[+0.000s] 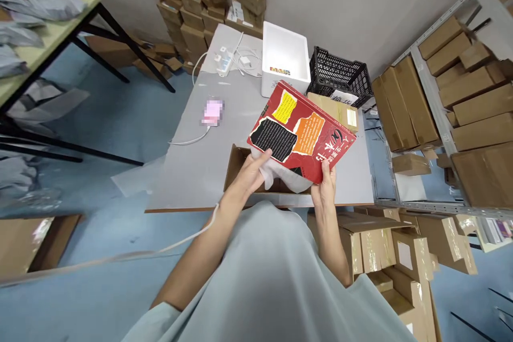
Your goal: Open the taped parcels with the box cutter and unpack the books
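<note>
Both my hands hold a red book point(302, 133) with yellow, black and orange patches on its cover, tilted above the front of the table. My left hand point(253, 172) grips its lower left edge, thumb on the cover. At the lower right corner, my right hand point(325, 184) closes on it with the thumb on top. Beneath the book sits an open cardboard box point(231, 171), mostly covered from view. White wrapping point(289, 176) hangs between the book and the box, close to my left fingers; whether those fingers also hold it I cannot tell.
On the grey table point(192, 171) are a pink phone-like item point(213, 111) on a cable, a power strip point(225, 63), a white foam box point(285, 53), a black crate point(340, 75) and a closed carton point(334, 109). Shelves of cartons point(481, 85) stand right; a cord crosses my left forearm.
</note>
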`<state>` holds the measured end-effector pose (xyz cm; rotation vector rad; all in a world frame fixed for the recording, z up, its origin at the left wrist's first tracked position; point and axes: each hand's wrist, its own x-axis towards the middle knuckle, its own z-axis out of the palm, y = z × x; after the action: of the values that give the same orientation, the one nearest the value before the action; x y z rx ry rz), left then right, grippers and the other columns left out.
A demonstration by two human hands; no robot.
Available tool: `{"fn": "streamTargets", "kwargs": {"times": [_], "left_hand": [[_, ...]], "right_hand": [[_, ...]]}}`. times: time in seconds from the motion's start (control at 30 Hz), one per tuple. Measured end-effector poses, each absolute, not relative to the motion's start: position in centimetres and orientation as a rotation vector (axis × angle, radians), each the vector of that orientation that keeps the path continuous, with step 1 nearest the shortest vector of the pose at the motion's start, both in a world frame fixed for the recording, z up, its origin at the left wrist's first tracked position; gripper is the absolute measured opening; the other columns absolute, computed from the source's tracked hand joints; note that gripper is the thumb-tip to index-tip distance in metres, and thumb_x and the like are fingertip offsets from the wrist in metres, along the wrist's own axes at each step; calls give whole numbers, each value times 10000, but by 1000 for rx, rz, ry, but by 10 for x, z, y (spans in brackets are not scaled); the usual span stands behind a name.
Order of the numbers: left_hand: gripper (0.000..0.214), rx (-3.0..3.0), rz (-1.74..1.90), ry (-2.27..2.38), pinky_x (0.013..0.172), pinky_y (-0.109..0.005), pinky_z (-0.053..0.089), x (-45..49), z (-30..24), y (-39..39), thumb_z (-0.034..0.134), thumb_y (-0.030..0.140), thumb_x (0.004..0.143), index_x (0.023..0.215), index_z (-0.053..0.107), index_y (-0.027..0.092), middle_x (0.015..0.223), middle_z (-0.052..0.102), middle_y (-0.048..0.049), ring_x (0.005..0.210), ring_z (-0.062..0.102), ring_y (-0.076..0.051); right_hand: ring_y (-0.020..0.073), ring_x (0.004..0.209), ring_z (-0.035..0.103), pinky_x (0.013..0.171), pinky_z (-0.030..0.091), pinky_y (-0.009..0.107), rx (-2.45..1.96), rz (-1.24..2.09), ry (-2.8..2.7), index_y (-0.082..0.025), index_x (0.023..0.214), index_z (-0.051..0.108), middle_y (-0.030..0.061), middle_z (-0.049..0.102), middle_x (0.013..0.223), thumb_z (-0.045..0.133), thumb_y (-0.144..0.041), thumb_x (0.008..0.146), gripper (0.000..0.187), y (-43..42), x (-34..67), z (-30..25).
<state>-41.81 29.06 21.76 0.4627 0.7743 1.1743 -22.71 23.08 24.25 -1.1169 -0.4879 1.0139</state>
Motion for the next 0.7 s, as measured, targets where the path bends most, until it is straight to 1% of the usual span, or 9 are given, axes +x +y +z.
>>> {"fn": "streamTargets", "kwargs": {"times": [0.1, 0.17, 0.27, 0.33, 0.4, 0.47, 0.57, 0.63, 0.7], "left_hand": [[698, 619, 1133, 839, 1072, -459, 706, -424, 238, 305, 1145, 607, 605, 1091, 873, 186, 1101, 906, -124, 1155, 874, -369], [720, 727, 1096, 867, 1034, -444, 711, -432, 249, 316, 1146, 646, 570, 1046, 889, 171, 1070, 907, -139, 1087, 882, -364], [723, 899, 1013, 899, 991, -415, 709, -440, 264, 331, 1136, 675, 561, 1019, 911, 164, 1039, 908, -146, 1034, 874, -346], [698, 1023, 931, 917, 921, -400, 708, -437, 274, 338, 1117, 700, 575, 981, 917, 168, 1022, 906, -140, 981, 862, -335], [655, 1137, 863, 944, 838, -374, 690, -427, 282, 341, 1089, 722, 616, 922, 908, 172, 1002, 902, -126, 915, 841, -311], [641, 1203, 876, 978, 783, -345, 656, -415, 287, 342, 1054, 742, 668, 928, 901, 177, 996, 895, -107, 873, 812, -279], [649, 1207, 1013, 1010, 739, -309, 604, -406, 285, 344, 1010, 791, 704, 910, 864, 193, 928, 857, -77, 828, 763, -237], [644, 1200, 1104, 1057, 686, -282, 557, -413, 279, 349, 1008, 800, 690, 826, 798, 207, 820, 792, -45, 765, 710, -209], [624, 1169, 1239, 1165, 635, -260, 506, -429, 272, 355, 1001, 777, 709, 814, 741, 219, 773, 733, -15, 715, 660, -184]], "right_hand": [[266, 1193, 830, 1146, 664, 450, -1131, 1019, -595, -273, 1255, 767, 73, 872, 1265, 1057, -624, 737, 690, 219, -199, 244], [289, 1140, 839, 1113, 676, 475, -1141, 1053, -717, -260, 1242, 783, 91, 877, 1206, 1083, -679, 681, 761, 211, -164, 251], [328, 1160, 845, 1051, 699, 489, -1191, 1146, -921, -252, 1344, 797, 123, 879, 1257, 1027, -802, 710, 870, 210, -110, 271], [348, 1191, 844, 1034, 705, 471, -1275, 1233, -1072, -241, 1306, 829, 125, 886, 1289, 1063, -761, 685, 843, 217, -92, 281], [351, 1156, 857, 1014, 712, 457, -1354, 1277, -1128, -227, 1196, 855, 118, 901, 1256, 1086, -704, 682, 738, 227, -97, 281], [332, 1065, 877, 968, 728, 445, -1378, 1257, -1021, -212, 1129, 851, 110, 914, 1188, 1049, -705, 739, 659, 237, -116, 270], [301, 959, 888, 900, 749, 426, -1293, 1224, -742, -198, 1135, 827, 90, 919, 1091, 1011, -744, 762, 686, 247, -145, 244], [287, 966, 892, 917, 754, 423, -1222, 1221, -618, -203, 1172, 812, 74, 917, 1088, 1032, -730, 741, 715, 250, -150, 231], [272, 995, 892, 958, 748, 421, -1183, 1196, -538, -211, 1207, 800, 69, 913, 1131, 1046, -695, 749, 711, 251, -142, 224]]}}
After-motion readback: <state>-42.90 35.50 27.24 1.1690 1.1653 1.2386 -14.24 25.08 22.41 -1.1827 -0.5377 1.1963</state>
